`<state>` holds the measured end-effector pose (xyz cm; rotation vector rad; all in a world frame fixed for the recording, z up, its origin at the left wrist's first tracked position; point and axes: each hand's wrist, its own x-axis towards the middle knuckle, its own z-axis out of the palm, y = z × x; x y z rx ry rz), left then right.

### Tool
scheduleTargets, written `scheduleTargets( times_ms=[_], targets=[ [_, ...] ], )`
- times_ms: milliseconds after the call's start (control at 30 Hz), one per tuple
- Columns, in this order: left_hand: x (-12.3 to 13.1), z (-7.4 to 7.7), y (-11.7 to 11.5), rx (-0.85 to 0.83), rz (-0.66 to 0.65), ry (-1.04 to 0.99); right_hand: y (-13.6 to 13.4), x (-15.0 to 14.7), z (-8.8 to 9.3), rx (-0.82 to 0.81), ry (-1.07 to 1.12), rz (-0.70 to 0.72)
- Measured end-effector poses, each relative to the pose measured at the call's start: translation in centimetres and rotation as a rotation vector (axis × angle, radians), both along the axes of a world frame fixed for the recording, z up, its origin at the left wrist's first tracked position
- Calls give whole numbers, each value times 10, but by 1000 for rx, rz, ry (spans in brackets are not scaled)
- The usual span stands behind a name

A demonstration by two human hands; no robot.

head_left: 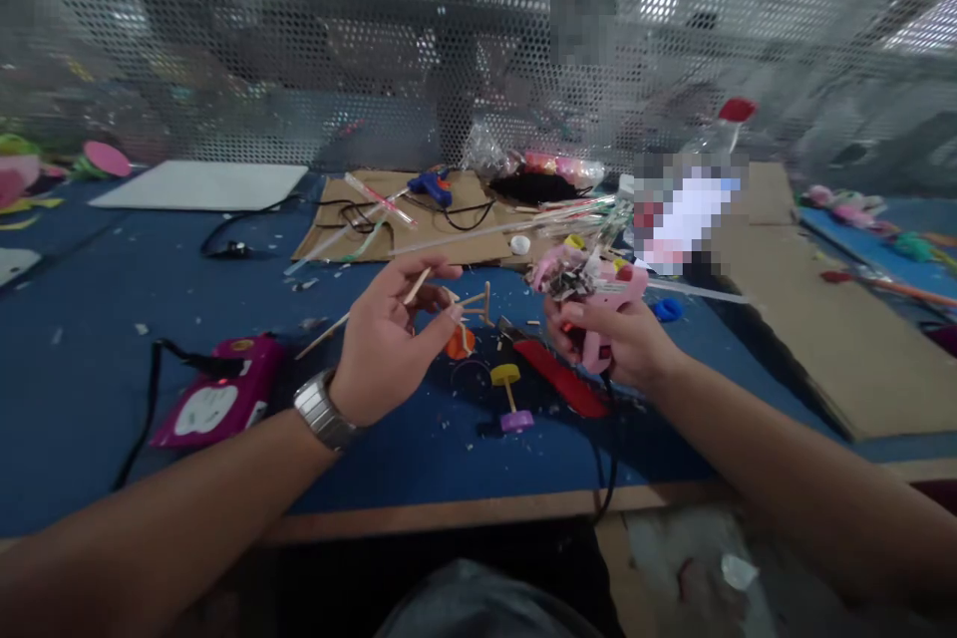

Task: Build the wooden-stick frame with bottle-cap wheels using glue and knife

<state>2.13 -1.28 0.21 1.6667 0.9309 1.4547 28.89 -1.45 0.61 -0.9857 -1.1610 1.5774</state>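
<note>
Between the fingers of my left hand (393, 344) is a small frame of thin wooden sticks (475, 305), its far end pointing right. A longer stick (323, 335) shows beside that hand, lower left. My right hand (609, 334) is wrapped round a pink glue gun (617, 289), whose front is covered with grey scraps. Below and between the hands lie a red cutter (560, 379) and a wooden axle with a yellow cap and a purple cap (510, 399). An orange cap (460, 343) is just under the stick frame.
A magenta box with a black cable (224, 394) lies at left. Behind are cardboard (449, 244), a blue glue gun (431, 186) and straws. A blue cap (668, 310) is right of my right hand; more cardboard (844, 339) lies farther right. Perforated mesh (374, 50) stands behind.
</note>
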Motion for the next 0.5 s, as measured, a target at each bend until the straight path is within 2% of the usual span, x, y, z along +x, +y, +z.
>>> scheduleTargets(
  times_ms=[233, 500],
  targets=[
    [-3, 17, -16, -39, 23, -114, -5, 8, -12, 10, -154, 21],
    [-7, 19, -17, -59, -12, -172, -9, 7, -9, 41, -183, 6]
  ],
)
